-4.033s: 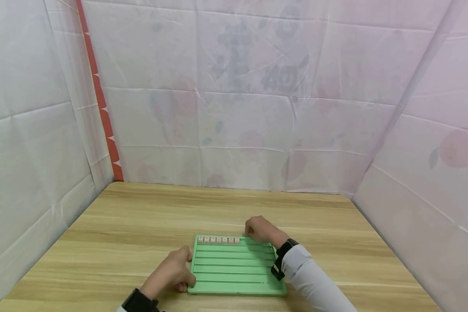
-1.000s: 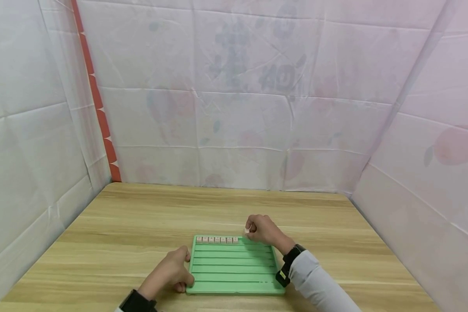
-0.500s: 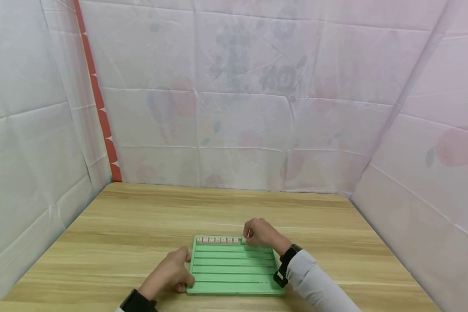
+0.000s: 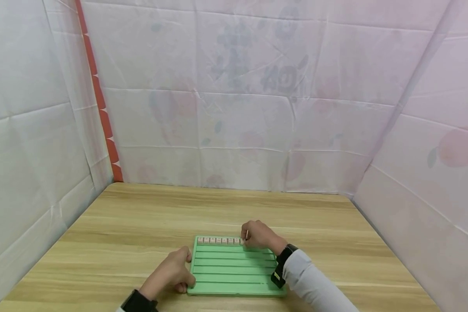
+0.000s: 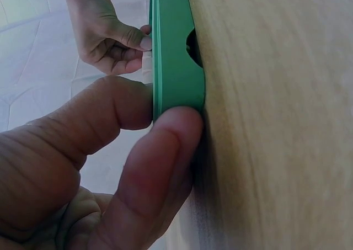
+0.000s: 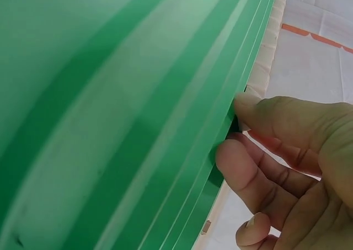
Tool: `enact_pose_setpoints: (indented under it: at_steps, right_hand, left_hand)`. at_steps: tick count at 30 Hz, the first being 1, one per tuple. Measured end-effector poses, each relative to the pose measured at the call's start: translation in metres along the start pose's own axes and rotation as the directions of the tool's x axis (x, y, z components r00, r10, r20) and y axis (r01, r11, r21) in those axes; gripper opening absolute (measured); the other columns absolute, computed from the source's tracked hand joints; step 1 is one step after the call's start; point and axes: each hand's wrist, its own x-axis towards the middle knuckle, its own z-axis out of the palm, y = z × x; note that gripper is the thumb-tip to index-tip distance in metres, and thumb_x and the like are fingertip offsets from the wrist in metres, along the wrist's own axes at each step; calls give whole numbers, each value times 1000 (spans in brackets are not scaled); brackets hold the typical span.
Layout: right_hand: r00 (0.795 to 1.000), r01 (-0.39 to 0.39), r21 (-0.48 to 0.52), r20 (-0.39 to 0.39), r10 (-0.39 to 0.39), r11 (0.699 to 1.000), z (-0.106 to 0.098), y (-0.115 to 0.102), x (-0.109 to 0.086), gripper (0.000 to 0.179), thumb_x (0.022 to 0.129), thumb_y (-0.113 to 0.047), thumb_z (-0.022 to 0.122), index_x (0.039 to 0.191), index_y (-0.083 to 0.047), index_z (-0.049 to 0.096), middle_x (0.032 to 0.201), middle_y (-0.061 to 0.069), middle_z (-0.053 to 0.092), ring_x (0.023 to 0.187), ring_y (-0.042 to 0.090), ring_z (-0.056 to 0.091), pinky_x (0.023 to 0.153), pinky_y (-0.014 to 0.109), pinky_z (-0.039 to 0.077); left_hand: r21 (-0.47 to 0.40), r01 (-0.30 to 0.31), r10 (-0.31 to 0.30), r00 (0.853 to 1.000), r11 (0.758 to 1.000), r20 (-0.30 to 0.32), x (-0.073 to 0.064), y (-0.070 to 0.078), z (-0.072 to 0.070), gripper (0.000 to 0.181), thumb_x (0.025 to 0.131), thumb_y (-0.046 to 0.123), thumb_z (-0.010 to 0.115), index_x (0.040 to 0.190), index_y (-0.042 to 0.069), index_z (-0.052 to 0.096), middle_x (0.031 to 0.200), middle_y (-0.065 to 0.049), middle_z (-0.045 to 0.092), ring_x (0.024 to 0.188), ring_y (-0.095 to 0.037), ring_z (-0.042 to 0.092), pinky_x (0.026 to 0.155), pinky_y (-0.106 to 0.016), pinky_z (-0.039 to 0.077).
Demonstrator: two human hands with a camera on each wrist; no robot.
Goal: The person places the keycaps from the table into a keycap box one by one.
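A green ridged board [image 4: 234, 275] lies on the table. Along its far row stand small pale square tiles [image 4: 218, 240], several side by side from the left corner; their marks are too small to read. My left hand [image 4: 171, 268] grips the board's left edge near the front corner, thumb and finger against it in the left wrist view. At the far edge, my right hand [image 4: 259, 235] pinches one more pale tile [image 4: 242, 241] between thumb and fingers, at the right end of the row. Fingers mostly hide that tile in the right wrist view.
The wood-grain table [image 4: 140, 216] surrounds the board. White printed sheets [image 4: 234, 108] hang behind it and on both sides, with a red strip [image 4: 101, 99] at the back left corner.
A second ago my right hand held the tile just beyond the board's far edge. It has come down and left, bringing the tile against the row's end. The left hand keeps its place.
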Motion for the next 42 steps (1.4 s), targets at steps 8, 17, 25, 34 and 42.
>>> enact_pose_setpoints:
  at_steps: [8,17,25,34,42]
  right_hand:
    - [1000,-9,0,-6,9,1000,2,1,0,15,78,1,70,81,-11,62,76,0,59,69,16,57,60,31,46]
    - [1000,-17,19,-2,17,1000,5,2,-2,15,79,0,70,82,-11,61,73,-3,56,63,12,52,56,30,44]
    - [999,-40,-21,-7,40,999,5,1,-4,13,79,-2,71,84,-11,62,74,-2,57,64,13,54,57,30,44]
    - [996,-94,-191,-15,92,977,-6,-5,-10,35,76,-12,77,107,-6,61,90,6,60,81,23,58,64,36,47]
    - [995,-91,-148,23,95,985,-19,-1,-14,60,73,-14,80,127,-5,54,122,16,53,110,35,51,85,46,44]
  left_hand:
    - [11,-3,3,1000,1000,-1,1,0,0,44,64,-10,71,94,1,42,65,-14,56,42,-13,53,39,-23,43]
    - [31,-13,14,1000,999,-6,0,0,2,44,64,-9,73,95,1,43,63,-13,56,41,-12,52,38,-22,43]
    - [28,4,-4,1000,1000,1,1,-1,2,44,64,-9,73,96,1,43,64,-13,56,42,-13,53,39,-22,42]
    - [19,9,-9,1000,1000,0,2,-2,1,44,65,-9,72,96,1,43,65,-14,56,43,-14,53,39,-22,43]
    - [15,8,-8,1000,1000,-3,3,-3,0,45,64,-10,71,96,0,42,66,-14,56,42,-14,53,39,-23,44]
